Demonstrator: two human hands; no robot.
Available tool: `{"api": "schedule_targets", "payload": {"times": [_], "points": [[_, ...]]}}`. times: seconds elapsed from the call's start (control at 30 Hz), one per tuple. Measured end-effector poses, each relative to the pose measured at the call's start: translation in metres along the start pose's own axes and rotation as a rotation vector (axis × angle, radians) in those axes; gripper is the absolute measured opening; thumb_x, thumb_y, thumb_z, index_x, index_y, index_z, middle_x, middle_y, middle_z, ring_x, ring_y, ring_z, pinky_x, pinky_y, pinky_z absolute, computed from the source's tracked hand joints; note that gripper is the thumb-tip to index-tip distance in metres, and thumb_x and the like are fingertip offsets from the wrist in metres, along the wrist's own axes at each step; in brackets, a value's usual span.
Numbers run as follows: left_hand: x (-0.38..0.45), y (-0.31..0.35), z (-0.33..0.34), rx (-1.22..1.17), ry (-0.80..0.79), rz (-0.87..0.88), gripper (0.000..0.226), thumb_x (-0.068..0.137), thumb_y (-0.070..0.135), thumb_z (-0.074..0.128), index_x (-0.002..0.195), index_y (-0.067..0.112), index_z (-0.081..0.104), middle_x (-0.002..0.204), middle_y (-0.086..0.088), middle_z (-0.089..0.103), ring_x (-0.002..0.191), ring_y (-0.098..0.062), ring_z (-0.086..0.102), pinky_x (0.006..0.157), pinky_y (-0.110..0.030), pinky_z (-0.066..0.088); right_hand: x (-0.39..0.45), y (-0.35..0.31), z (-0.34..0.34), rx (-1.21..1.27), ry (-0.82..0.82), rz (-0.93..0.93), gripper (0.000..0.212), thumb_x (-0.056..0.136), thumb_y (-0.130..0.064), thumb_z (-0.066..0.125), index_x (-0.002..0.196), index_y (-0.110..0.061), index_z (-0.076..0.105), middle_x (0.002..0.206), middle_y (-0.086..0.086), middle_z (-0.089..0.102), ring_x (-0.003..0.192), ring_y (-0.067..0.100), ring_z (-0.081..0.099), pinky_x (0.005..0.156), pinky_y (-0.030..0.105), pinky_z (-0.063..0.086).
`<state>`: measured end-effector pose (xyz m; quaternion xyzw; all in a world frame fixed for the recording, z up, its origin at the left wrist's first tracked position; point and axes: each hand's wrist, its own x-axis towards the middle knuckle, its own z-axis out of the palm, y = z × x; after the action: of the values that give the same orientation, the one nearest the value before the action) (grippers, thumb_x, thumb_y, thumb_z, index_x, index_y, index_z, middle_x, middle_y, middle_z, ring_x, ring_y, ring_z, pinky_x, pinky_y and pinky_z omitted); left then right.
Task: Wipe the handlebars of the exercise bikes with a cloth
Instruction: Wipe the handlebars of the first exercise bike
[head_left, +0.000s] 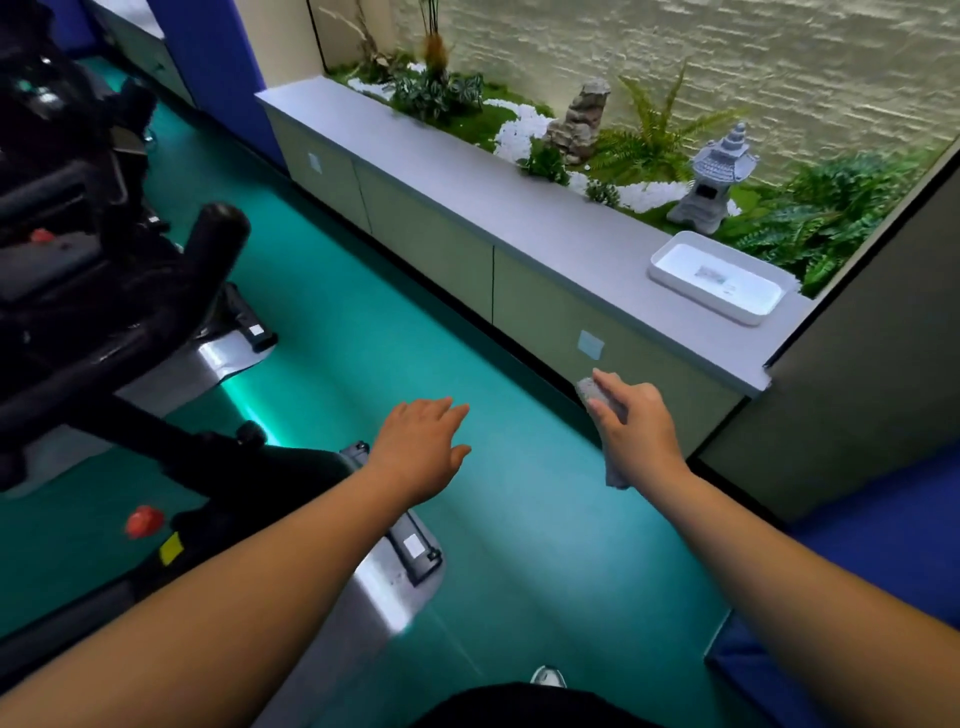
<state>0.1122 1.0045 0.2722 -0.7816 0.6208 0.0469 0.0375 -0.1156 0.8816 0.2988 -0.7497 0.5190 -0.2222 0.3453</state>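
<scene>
A grey cloth (592, 391) is gripped in my right hand (636, 426), which hovers over the teal floor near the cabinet front; part of the cloth hangs below the palm. My left hand (421, 447) is stretched out flat with fingers apart and holds nothing. Black exercise bikes stand at the left; the nearest black handlebar (208, 244) ends in a rounded tip, well left of and beyond both hands. Neither hand touches a bike.
A long grey-topped cabinet (467, 202) runs along the right with a white tray (722, 280) on it, backed by a planter with ferns and a stone lantern (714, 176). Silver bike bases (395, 577) sit on the teal floor. A blue mat (883, 545) lies at right.
</scene>
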Motion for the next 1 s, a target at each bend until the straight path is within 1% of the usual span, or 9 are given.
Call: {"api": "schedule_targets", "payload": {"times": [0.1,0.17,0.4,0.57,0.63,0.7,0.77,0.87,1.0], "points": [[-0.019,-0.025,-0.008,-0.006,0.038,0.019,0.061,0.094,0.050,0.042,0.148,0.026,0.027,0.154,0.000,0.031,0.139,-0.023,0.029,0.114,-0.042,0.022,-0.015,-0.024,0.019,0.018,0.028,-0.028,0.039,0.095,-0.028,0.054,0.134,-0.026,0.053,0.111,0.009,0.046,0.098,0.021,0.051,0.084,0.022,0.033],[-0.033,-0.044,-0.018,-0.013,0.071,0.039,0.060,0.094,0.050,0.043,0.148,0.026,0.027,0.154,0.000,0.031,0.139,-0.022,0.029,0.114,-0.041,0.022,-0.028,-0.044,0.034,0.031,0.059,-0.035,0.039,0.095,-0.028,0.054,0.134,-0.027,0.053,0.114,0.010,0.049,0.099,0.020,0.053,0.083,0.022,0.034],[-0.087,-0.105,-0.063,-0.036,0.219,0.160,0.061,0.095,0.047,0.044,0.148,0.025,0.027,0.153,0.001,0.032,0.138,-0.022,0.030,0.112,-0.039,0.026,-0.091,-0.135,0.083,0.124,0.217,-0.068,0.039,0.095,-0.022,0.054,0.134,-0.023,0.053,0.106,0.005,0.040,0.091,0.011,0.043,0.080,0.016,0.029],[-0.121,-0.128,-0.093,-0.060,0.346,0.258,0.059,0.092,0.043,0.048,0.146,0.022,0.034,0.148,-0.002,0.039,0.132,-0.025,0.037,0.108,-0.043,0.033,-0.119,-0.187,0.095,0.240,0.301,-0.099,0.040,0.094,-0.023,0.054,0.134,-0.028,0.053,0.104,0.002,0.042,0.090,0.008,0.045,0.079,0.013,0.030],[-0.130,-0.133,-0.109,-0.070,0.430,0.307,0.057,0.091,0.042,0.048,0.144,0.021,0.039,0.145,-0.003,0.044,0.128,-0.026,0.042,0.105,-0.046,0.037,-0.126,-0.204,0.094,0.254,0.311,-0.117,0.040,0.095,-0.024,0.054,0.134,-0.031,0.052,0.105,0.001,0.042,0.088,0.005,0.045,0.074,0.009,0.033],[-0.135,-0.137,-0.128,-0.078,0.504,0.307,0.056,0.092,0.042,0.045,0.143,0.021,0.040,0.144,-0.002,0.045,0.127,-0.025,0.043,0.104,-0.046,0.038,-0.128,-0.219,0.093,0.261,0.318,-0.143,0.040,0.095,-0.024,0.054,0.134,-0.032,0.051,0.104,0.000,0.043,0.086,0.000,0.045,0.070,-0.003,0.030],[-0.136,-0.146,-0.145,-0.075,0.552,0.283,0.056,0.092,0.043,0.045,0.143,0.022,0.039,0.145,-0.001,0.045,0.129,-0.024,0.042,0.106,-0.046,0.037,-0.127,-0.232,0.092,0.272,0.309,-0.172,0.040,0.095,-0.024,0.054,0.134,-0.032,0.051,0.103,-0.001,0.044,0.085,-0.005,0.045,0.069,-0.008,0.027],[-0.133,-0.167,-0.163,-0.057,0.578,0.262,0.057,0.092,0.042,0.051,0.145,0.024,0.037,0.146,0.001,0.043,0.130,-0.023,0.040,0.107,-0.046,0.035,-0.120,-0.250,0.096,0.278,0.280,-0.221,0.041,0.095,-0.026,0.054,0.135,-0.033,0.050,0.106,-0.001,0.046,0.087,-0.010,0.044,0.069,-0.007,0.027],[-0.124,-0.197,-0.176,-0.024,0.583,0.249,0.057,0.091,0.042,0.051,0.144,0.025,0.039,0.146,0.002,0.043,0.130,-0.023,0.040,0.108,-0.045,0.034,-0.110,-0.270,0.107,0.269,0.256,-0.294,0.041,0.095,-0.028,0.053,0.135,-0.036,0.049,0.103,-0.002,0.046,0.087,-0.008,0.046,0.070,-0.006,0.029]]}}
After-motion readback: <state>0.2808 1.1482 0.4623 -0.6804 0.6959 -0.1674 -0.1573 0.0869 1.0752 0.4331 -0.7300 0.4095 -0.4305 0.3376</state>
